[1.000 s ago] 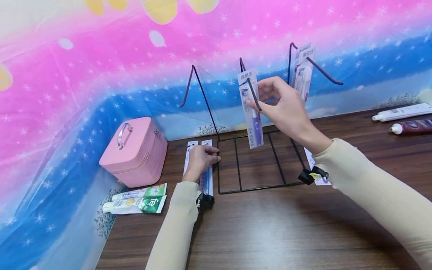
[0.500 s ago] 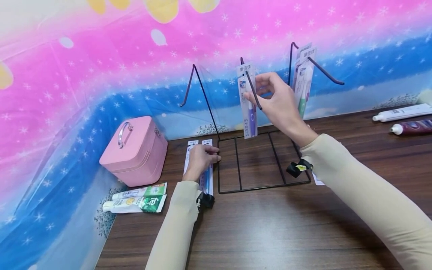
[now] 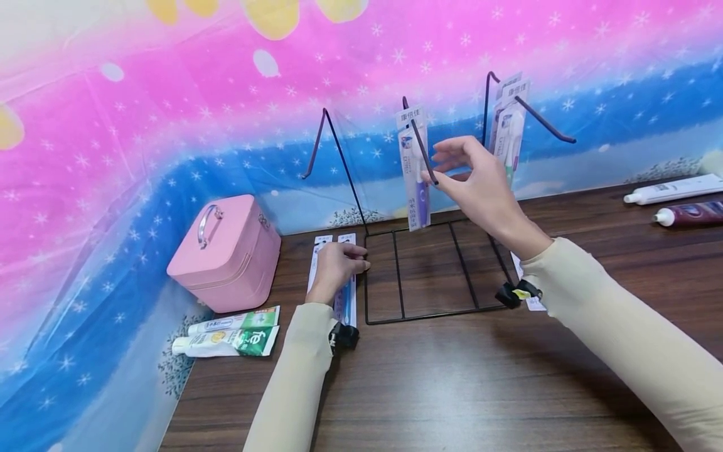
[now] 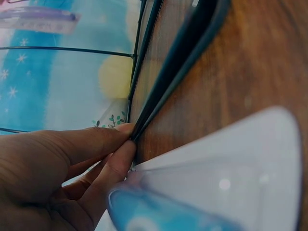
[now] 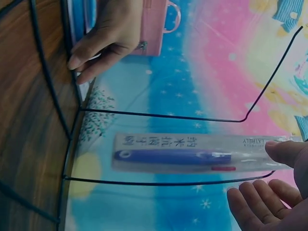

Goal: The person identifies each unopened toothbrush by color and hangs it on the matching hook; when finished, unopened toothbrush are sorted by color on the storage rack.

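My left hand [image 3: 333, 270] pinches the side wire of the black wire display rack [image 3: 402, 295] between thumb and finger, plainly seen in the left wrist view. Under and beside that hand, two packaged toothbrushes [image 3: 347, 307] lie on the table. A packaged purple toothbrush [image 3: 415, 188] hangs from the rack's middle hook. My right hand [image 3: 480, 182] is just right of it with fingers spread apart. In the right wrist view, the thumb [image 5: 284, 151] overlaps the package's edge; whether it touches cannot be told. More packaged toothbrushes [image 3: 511, 129] hang on the right hook.
A pink case [image 3: 226, 257] stands at the left, with two toothpaste tubes [image 3: 226, 342] in front of it. Two more tubes [image 3: 686, 201] lie at the far right. Another package [image 3: 533, 304] lies partly hidden under the right wrist. The left hook [image 3: 316, 144] bears nothing.
The purple toothbrush package moved up and back along the middle hook. My right hand then let go, its fingers parting as it drew slightly right and down. The left hand stayed still.
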Demonstrator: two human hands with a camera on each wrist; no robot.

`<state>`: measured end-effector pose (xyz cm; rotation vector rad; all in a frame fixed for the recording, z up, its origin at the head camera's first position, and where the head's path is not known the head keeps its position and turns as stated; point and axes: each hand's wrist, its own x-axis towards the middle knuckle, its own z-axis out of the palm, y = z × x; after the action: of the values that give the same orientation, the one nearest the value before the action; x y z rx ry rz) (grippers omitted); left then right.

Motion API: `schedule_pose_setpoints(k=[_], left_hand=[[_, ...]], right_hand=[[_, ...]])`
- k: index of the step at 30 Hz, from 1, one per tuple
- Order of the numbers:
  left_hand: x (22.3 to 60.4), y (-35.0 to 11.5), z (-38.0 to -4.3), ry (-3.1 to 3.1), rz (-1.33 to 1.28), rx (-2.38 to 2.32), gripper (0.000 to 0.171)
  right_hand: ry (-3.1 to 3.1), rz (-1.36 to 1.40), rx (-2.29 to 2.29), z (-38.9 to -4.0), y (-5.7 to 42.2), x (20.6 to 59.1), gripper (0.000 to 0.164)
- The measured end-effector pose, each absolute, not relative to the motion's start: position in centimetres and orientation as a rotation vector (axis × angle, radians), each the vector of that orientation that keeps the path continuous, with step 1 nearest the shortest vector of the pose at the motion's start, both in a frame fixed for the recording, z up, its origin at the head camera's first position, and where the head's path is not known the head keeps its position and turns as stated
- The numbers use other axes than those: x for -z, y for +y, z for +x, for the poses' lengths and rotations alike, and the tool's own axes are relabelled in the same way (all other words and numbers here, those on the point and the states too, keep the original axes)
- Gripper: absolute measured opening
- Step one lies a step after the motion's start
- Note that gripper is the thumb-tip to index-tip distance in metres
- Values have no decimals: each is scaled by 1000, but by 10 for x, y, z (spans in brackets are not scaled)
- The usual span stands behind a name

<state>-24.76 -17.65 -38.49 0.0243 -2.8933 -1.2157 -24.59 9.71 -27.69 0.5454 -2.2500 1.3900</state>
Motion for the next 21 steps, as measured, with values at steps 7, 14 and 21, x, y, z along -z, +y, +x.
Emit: schedule_pose_setpoints(k=[7, 14, 21], left_hand=[[385, -176, -246, -2887, 22, 1207, 20], [385, -177, -246, -2884, 27, 1184, 19], [384, -175, -246, -2884, 18, 1177, 20]], right_hand=[[-2269, 580, -1375, -232, 115, 291, 47], [-2276, 602, -1366, -215, 134, 300, 42], [-2345, 631, -1264, -203, 161, 310, 36]])
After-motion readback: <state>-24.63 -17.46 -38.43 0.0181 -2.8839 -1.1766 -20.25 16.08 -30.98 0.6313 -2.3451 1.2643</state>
